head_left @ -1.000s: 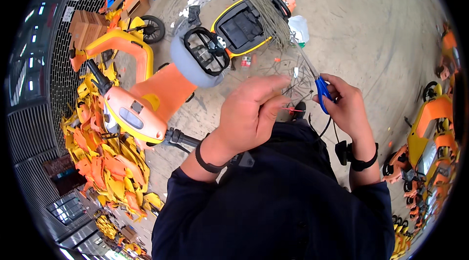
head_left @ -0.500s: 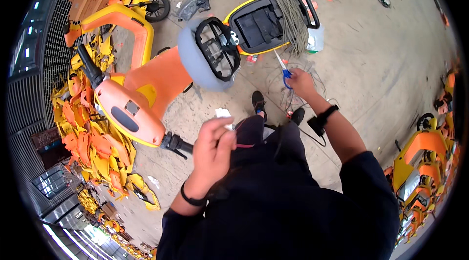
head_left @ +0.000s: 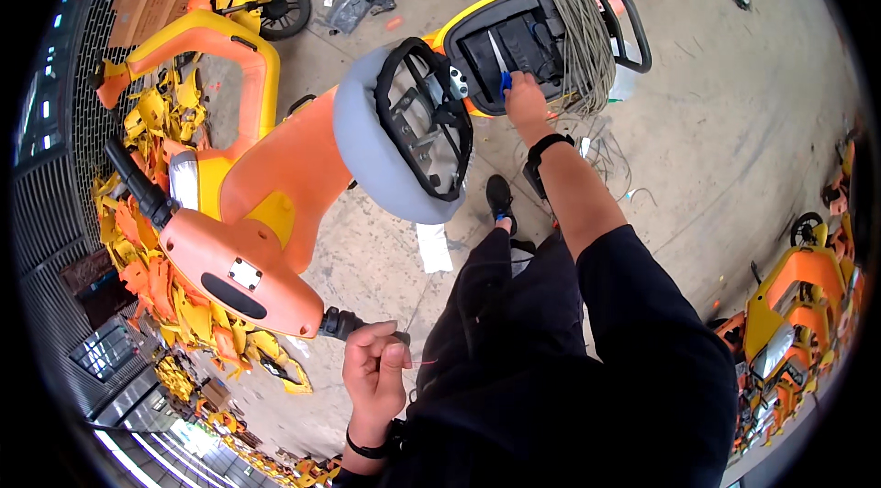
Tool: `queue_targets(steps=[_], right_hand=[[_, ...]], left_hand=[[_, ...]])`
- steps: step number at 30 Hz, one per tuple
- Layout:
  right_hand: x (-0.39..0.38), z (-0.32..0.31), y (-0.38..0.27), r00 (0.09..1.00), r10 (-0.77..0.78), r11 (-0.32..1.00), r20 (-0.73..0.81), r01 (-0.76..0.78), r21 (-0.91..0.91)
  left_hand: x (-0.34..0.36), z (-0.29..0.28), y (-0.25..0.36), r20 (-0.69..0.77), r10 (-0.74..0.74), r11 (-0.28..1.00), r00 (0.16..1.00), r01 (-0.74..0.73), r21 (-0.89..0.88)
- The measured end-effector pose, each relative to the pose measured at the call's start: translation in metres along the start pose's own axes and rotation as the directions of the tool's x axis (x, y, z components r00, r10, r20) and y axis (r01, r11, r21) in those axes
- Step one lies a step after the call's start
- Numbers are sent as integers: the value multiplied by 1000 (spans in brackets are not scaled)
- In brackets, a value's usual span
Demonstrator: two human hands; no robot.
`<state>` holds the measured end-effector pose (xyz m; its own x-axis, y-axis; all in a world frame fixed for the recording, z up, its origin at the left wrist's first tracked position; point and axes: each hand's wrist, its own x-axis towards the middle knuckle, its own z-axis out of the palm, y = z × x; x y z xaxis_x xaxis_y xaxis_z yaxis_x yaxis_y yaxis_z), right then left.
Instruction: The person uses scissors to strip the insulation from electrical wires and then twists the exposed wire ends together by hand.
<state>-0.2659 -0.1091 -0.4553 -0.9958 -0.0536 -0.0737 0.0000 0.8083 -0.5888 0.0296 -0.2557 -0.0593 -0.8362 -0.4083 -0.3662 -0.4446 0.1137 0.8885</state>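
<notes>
Blue-handled scissors are gripped in my right hand, held over the scooter's black storage compartment, with their blades pointing away from me. I cannot tell whether they touch the compartment. My left hand is closed near the end of the black handlebar grip, its fingers curled. A thin red strand sticks out from those fingers. The orange scooter stands in front of me on the left, its grey seat tipped up and showing its black underside frame.
A coil of grey-green rope hangs over the scooter's rear, beside a black rack. Loose wires and a white paper lie on the floor. Yellow and orange panels are heaped at left; more scooters stand at right.
My right hand has carried the scissors forward and left, from over the floor to over the compartment. My left hand has moved down and slightly left in the picture, to the handlebar's end.
</notes>
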Motion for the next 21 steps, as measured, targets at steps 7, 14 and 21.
queue_targets(steps=[7, 14, 21], right_hand=[[-6, 2, 8, 999, 35, 998, 8, -35, 58], [-13, 4, 19, 999, 24, 989, -28, -19, 147], [-34, 17, 38, 978, 67, 970, -197, -18, 242]], left_hand=[[4, -7, -7, 85, -7, 1000, 996, 7, -8], [8, -5, -8, 128, -12, 1000, 992, 10, 14], [10, -2, -10, 167, -21, 999, 986, 14, 43]])
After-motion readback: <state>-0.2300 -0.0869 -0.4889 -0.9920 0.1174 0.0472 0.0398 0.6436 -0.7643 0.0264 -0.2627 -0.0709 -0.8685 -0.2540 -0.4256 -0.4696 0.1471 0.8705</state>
